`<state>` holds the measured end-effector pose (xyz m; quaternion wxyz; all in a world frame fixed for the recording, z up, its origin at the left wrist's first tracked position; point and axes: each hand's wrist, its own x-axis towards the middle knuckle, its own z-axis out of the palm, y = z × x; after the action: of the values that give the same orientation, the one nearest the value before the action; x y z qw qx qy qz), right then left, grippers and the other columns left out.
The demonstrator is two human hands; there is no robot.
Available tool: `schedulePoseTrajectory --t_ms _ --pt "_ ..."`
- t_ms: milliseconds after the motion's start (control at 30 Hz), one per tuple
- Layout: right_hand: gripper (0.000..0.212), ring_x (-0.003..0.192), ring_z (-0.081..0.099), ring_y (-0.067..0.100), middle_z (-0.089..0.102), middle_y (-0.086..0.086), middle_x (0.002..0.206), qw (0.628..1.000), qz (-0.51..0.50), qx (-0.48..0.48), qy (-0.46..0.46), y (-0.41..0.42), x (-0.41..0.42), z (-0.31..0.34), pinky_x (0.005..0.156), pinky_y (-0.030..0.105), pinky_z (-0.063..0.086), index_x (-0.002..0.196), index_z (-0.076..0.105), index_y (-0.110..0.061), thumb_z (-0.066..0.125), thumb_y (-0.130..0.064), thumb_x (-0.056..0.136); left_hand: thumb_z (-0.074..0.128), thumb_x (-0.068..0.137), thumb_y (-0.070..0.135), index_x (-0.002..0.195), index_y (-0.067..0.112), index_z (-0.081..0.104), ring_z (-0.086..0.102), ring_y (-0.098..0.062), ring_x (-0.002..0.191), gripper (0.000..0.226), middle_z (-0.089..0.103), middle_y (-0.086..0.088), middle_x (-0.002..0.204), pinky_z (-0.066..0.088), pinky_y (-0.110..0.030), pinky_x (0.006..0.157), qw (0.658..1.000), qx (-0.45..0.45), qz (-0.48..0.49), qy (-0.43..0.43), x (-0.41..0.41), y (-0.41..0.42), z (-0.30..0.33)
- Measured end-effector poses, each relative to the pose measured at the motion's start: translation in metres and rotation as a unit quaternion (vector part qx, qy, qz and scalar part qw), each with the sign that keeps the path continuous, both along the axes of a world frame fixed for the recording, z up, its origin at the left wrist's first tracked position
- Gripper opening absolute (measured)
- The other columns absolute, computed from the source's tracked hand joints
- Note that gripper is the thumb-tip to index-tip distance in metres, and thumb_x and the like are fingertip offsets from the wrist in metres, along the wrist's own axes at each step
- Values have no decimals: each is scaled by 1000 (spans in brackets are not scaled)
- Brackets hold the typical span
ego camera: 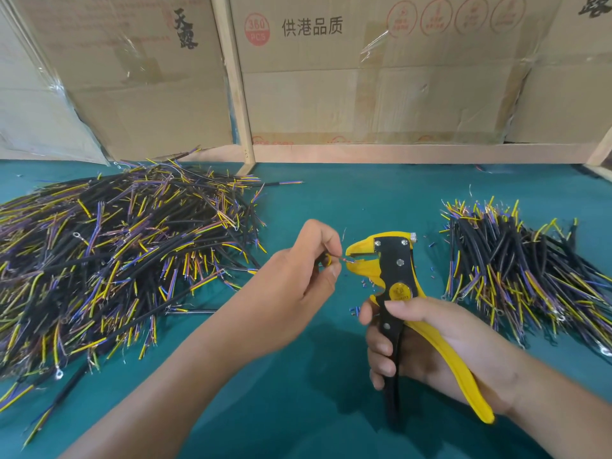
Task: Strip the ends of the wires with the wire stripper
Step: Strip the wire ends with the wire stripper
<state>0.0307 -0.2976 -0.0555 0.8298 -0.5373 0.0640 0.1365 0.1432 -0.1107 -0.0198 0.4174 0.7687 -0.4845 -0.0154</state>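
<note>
The wire [326,260] looked thin, light and soft, so it probably bent easily; it seemed best pinched close to its end, just beside the wire stripper [394,279]. The left hand [304,270] pinched it so, between thumb and fingertips, with the forearm reaching in from the lower left of the stripper. The bare end lay in the yellow jaws. The right hand [427,346] was below the stripper head, fingers curled round both handles, thumb on the black body. The handles were apart, apparently not yet fully squeezed.
</note>
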Motion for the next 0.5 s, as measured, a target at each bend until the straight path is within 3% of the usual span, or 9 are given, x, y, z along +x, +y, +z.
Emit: schedulePoseTrajectory --t_ms 200,300,500 --pt "27 94 69 36 70 25 109 996 3 -91 -24 -4 -5 1 88 49 56 110 71 -10 64 -31 94 49 102 14 103 30 36 35 -13 56 20 54 -4 81 31 -19 53 1000 7 4 21 0 0 -1" --pt "27 97 69 36 69 27 113 994 14 -101 -34 -6 -6 2 89 47 56 113 71 -12 63 -30 94 49 102 15 104 31 36 37 -18 60 20 55 -6 82 34 -27 56 999 9 6 31 0 -1 -2" --pt "26 97 69 36 70 26 112 994 14 -102 -42 -5 -7 3 90 48 56 112 71 -13 64 -29 93 49 101 14 103 31 35 36 -17 58 22 58 -4 83 32 -21 54 1000 9 2 23 -3 -2 -1"
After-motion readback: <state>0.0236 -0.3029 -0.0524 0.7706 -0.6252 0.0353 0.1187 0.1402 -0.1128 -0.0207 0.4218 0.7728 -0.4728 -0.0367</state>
